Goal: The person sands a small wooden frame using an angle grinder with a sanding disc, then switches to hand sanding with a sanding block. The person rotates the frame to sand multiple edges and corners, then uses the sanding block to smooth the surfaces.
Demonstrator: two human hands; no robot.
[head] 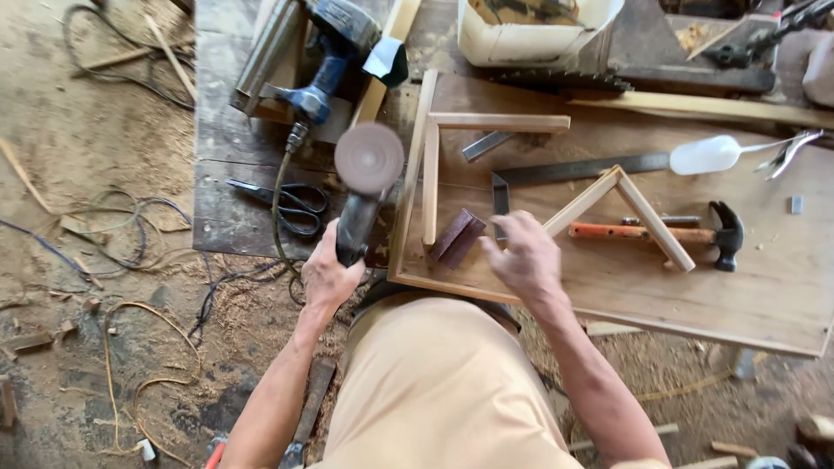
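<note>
Sawdust floor and a cluttered wooden table [764, 295] fill the scene. At its left edge, the left hand [328, 276] wraps its fingers around an angle grinder [360, 200], disc up; a loose grip could let it kick. The right hand [524, 254] hovers, fingers spread, beside the dark block [457, 237].

Claw hammer [695, 234] with orange handle lies near the workbench [782, 295] right edge, steel square [582, 168] behind it. Black scissors [291, 204] at the left edge, blue power drill [334, 61] at the back-left corner.
</note>
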